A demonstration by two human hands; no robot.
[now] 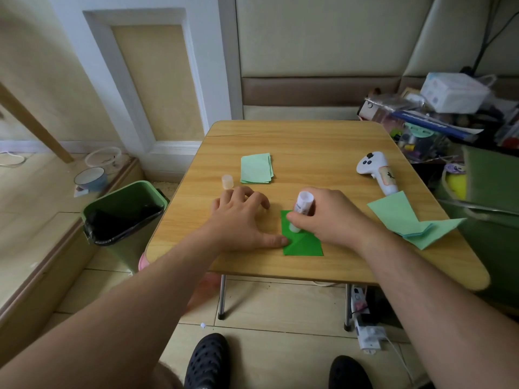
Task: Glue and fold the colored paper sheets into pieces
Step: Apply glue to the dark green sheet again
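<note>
Counts on and around the wooden table (309, 141)

One dark green sheet (303, 245), one stack of folded pale green pieces (256, 168), one loose pile of pale green sheets (407, 220), one glue stick (302, 209), one cap (227, 181), one white controller (377, 171), one bin (123, 217), two hands.

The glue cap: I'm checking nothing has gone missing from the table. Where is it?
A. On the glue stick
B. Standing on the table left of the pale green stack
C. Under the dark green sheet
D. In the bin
B: the cap stands upright on the table, just left of the pale green stack, off the glue stick held by the right hand.

Wooden table (309, 141), tiled floor (280, 304), panelled wall (309, 37)
</note>
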